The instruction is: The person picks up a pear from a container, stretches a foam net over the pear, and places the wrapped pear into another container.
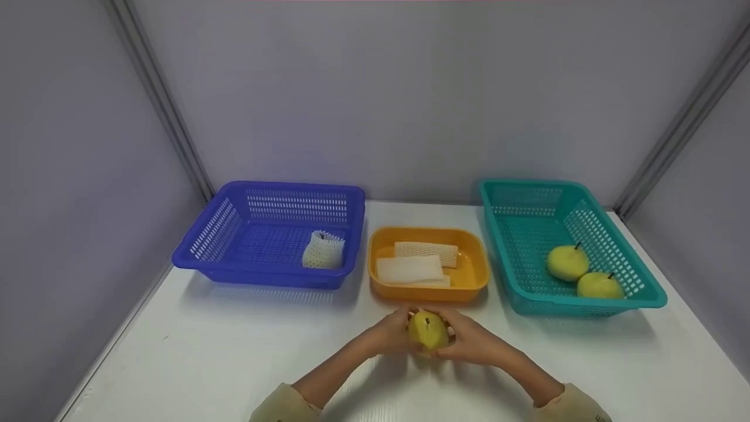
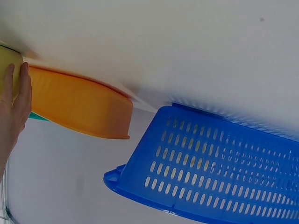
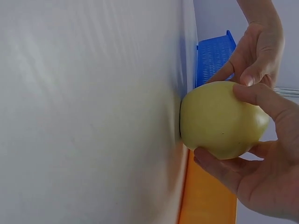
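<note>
A yellow pear (image 1: pixel 428 331) sits at the table's front middle, between both hands, its stem pointing up. My right hand (image 3: pixel 273 158) grips it, with the thumb on one side and fingers curled round the other. On the opposite side, my left hand (image 1: pixel 391 333) holds it too; in the left wrist view its fingers (image 2: pixel 23 86) lie along the pear (image 2: pixel 10 65). The pear's base is at the white table top in the right wrist view. Just behind it, an orange tray (image 1: pixel 430 293) holds several flat white foam net sleeves (image 1: pixel 410 269).
A blue-purple basket (image 1: pixel 263 275) at the back left contains a pear in a white foam net sleeve (image 1: pixel 323 252). In the teal basket (image 1: pixel 562 303) at right lie two bare pears (image 1: pixel 567 262). Grey panels (image 1: pixel 375 105) enclose the white table (image 1: pixel 205 357).
</note>
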Tool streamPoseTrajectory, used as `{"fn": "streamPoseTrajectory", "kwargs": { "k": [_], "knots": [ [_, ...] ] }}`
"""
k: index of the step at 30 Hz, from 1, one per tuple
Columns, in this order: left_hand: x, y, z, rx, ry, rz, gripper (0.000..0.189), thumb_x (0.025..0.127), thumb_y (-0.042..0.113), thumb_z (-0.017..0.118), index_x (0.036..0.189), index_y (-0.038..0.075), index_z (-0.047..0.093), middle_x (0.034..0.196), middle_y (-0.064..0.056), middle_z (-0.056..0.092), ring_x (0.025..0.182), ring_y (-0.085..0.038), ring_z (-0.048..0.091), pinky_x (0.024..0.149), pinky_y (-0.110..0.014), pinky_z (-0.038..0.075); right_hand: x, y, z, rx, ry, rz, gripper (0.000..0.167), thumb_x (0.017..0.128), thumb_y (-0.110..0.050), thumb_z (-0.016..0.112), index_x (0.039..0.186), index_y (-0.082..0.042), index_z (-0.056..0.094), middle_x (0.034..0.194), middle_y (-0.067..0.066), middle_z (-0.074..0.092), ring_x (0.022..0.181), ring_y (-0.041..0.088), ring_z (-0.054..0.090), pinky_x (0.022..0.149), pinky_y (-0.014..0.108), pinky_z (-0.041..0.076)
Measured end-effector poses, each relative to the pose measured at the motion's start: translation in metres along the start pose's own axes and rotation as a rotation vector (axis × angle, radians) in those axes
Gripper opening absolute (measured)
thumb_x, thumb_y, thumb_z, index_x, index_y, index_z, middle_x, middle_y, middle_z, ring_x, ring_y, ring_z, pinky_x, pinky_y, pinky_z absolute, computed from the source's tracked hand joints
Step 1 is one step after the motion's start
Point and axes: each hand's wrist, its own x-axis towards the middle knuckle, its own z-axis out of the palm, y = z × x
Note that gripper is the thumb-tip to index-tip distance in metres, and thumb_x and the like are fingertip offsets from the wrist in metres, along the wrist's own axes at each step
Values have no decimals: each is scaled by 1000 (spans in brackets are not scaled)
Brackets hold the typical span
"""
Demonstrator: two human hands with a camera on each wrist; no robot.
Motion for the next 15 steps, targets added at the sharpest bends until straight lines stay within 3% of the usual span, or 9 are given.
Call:
{"fn": "streamPoseTrajectory", "kwargs": {
  "k": [9, 15],
  "knots": [
    [-1, -2, 2, 3, 38, -41, 57, 71, 5, 78, 115, -1, 44, 104, -10, 52, 96, -24, 50, 82, -40, 43, 2, 5, -3, 45, -22, -3, 74, 75, -32, 75, 138, -15, 38, 132, -5, 44, 117, 20, 41, 95, 46, 34],
    [-2, -3, 1, -36, 42, -48, 56, 72, 6, 77, 117, -1, 44, 106, -10, 52, 97, -26, 51, 81, -40, 44, -1, 7, -2, 62, -19, 10, 73, 77, -24, 74, 139, -14, 36, 134, -2, 42, 118, 22, 39, 95, 48, 32]
  ]
}}
